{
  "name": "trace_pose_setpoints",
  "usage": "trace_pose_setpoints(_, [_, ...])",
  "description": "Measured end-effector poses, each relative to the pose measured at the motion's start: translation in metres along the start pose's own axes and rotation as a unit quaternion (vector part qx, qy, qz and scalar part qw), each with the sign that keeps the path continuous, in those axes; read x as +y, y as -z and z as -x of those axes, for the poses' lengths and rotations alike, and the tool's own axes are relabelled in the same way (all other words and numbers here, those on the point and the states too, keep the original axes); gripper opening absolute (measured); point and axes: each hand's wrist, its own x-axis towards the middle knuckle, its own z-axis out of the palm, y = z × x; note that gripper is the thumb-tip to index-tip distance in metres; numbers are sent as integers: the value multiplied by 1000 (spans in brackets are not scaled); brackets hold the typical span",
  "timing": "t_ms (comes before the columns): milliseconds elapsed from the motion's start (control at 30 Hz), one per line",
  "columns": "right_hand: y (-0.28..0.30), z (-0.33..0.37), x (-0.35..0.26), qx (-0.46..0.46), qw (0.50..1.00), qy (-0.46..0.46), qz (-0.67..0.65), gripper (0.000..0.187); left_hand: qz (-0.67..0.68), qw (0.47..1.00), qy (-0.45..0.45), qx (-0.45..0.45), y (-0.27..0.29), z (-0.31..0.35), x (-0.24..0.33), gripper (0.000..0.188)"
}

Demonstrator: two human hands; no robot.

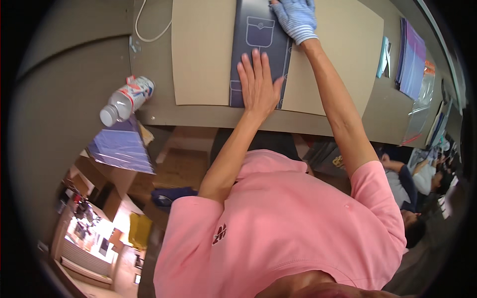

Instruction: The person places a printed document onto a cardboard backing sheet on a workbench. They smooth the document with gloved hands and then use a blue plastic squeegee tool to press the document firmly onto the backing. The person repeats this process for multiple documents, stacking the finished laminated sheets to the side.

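A long dark blue panel (260,37), printed with light outlines of a buttoned pocket, lies lengthwise on a large beige board (203,59). My bare left hand (259,84) rests flat on the panel's near part, fingers stretched forward and thumb out to the right. My right hand (297,21), in a blue-and-white striped glove, is at the panel's far right edge. Its fingers run forward and are partly cut off by the top of the view; the thumb points left onto the panel. Nothing is visible in its grip.
On the left, a clear bottle (124,101) lies above a stack of purple wrapped packets (121,149). A white cable (149,38) curls behind. To the right are a light blue-handled tool (383,57) and purple sheets (411,59). Other people (410,184) sit farther right.
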Motion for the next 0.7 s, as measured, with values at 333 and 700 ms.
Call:
trace_pose_setpoints(333, [-14,3,-3,23,998,15,56,46,38,999,14,-22,7,31,-18,78])
trace_pose_setpoints(700, [-8,30,-62,-59,982,169,-64,59,17,1000,2,20,6,-4,-35,76])
